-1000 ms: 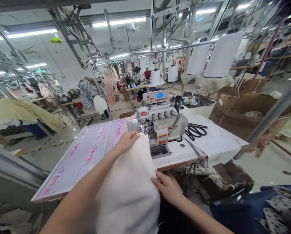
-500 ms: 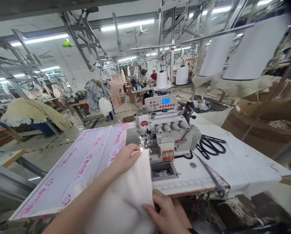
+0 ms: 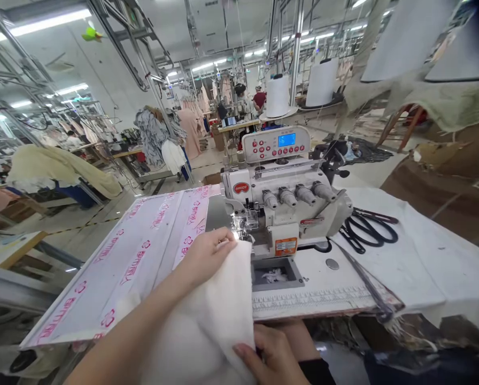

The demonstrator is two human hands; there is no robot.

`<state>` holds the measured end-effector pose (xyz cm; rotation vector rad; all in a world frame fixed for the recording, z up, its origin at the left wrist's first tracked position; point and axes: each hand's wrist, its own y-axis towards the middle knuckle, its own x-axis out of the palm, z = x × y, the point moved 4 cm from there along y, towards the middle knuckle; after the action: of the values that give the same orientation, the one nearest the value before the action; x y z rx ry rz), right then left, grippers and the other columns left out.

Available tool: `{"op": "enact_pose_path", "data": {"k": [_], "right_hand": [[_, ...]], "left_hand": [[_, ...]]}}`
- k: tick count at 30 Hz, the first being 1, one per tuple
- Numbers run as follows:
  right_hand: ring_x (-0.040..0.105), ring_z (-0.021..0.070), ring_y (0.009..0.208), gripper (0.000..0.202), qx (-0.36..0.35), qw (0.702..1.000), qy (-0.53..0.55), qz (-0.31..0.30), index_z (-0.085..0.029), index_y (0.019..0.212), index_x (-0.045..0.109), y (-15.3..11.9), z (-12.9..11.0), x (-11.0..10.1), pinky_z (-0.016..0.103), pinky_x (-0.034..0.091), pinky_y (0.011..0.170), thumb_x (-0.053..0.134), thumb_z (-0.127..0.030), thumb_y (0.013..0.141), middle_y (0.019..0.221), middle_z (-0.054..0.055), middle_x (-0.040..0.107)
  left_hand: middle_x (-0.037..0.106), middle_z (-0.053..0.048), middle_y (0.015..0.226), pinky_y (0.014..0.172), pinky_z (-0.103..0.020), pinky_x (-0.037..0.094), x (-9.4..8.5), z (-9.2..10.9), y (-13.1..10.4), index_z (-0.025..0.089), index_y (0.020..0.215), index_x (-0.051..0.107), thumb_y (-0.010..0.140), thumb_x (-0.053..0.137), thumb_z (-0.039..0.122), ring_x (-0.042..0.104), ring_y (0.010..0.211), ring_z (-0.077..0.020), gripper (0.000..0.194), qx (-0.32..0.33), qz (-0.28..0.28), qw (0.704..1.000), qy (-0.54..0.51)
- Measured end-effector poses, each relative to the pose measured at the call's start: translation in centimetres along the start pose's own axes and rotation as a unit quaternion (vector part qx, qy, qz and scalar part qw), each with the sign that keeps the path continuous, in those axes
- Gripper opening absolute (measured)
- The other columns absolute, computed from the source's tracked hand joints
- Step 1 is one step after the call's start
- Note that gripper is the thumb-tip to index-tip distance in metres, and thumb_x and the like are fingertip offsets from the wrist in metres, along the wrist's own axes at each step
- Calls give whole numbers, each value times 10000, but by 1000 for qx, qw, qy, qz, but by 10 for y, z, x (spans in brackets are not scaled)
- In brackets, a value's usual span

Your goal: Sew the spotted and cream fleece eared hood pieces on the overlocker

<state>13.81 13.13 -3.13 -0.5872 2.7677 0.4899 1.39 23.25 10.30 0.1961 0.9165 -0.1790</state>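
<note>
A piece of white fabric (image 3: 219, 315) runs from the overlock sewing machine's (image 3: 291, 214) presser foot area down over the table's front edge. Close to the needle, my left hand (image 3: 207, 254) pinches the fabric's upper end between thumb and fingers. Lower down, at the right edge of the cloth, my right hand (image 3: 269, 350) grips it with the thumb on top; its other fingers are partly behind the fabric. The machine's small lamp lights the spot by my left fingertips. The fabric's lower part is blurred and runs out of view.
A ruler strip (image 3: 323, 297) lines the front table edge, beside a recessed tray (image 3: 277, 272) holding white scraps. Black-handled scissors (image 3: 370, 230) lie to the right. Pink-printed sheeting (image 3: 143, 251) covers the left tabletop. Thread cones (image 3: 277, 96) stand behind the machine.
The view has shifted, so the machine appears larger and further right. Both hands keep their hold on the white fabric, with its top edge still by the needle.
</note>
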Motion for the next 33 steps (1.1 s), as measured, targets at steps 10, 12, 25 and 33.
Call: {"op": "enact_pose_path", "data": {"k": [10, 12, 25, 33], "right_hand": [[575, 162, 666, 182, 36, 998, 1, -43, -171, 686, 586, 2, -9, -4, 228, 409, 607, 477, -264, 799, 717, 44, 637], [584, 172, 645, 87, 69, 993, -60, -78, -194, 686, 593, 5, -12, -16, 232, 405, 585, 541, -226, 748, 695, 26, 649], [489, 103, 449, 100, 106, 983, -124, 79, -186, 726, 545, 111, -47, -106, 200, 344, 453, 535, -285, 736, 506, -53, 532], [442, 81, 374, 88, 137, 981, -128, 40, -181, 626, 517, 115, -49, -101, 184, 294, 399, 507, -227, 700, 460, -51, 530]], "left_hand": [[564, 0, 903, 696, -266, 395, 1, 1, 2, 211, 833, 561, 768, 490, 302, 530, 816, -152, 133, 4, 26, 999, 20], [564, -4, 866, 683, -273, 393, 2, 0, 3, 206, 805, 558, 777, 467, 300, 527, 785, -150, 134, 1, 16, 999, 33], [569, 0, 797, 645, -271, 382, 3, 2, 4, 189, 750, 548, 774, 468, 311, 519, 740, -151, 147, 7, 20, 999, 32], [578, 4, 816, 659, -276, 379, 4, -1, 5, 200, 752, 547, 770, 474, 293, 523, 767, -152, 119, 15, 29, 999, 31]]}}
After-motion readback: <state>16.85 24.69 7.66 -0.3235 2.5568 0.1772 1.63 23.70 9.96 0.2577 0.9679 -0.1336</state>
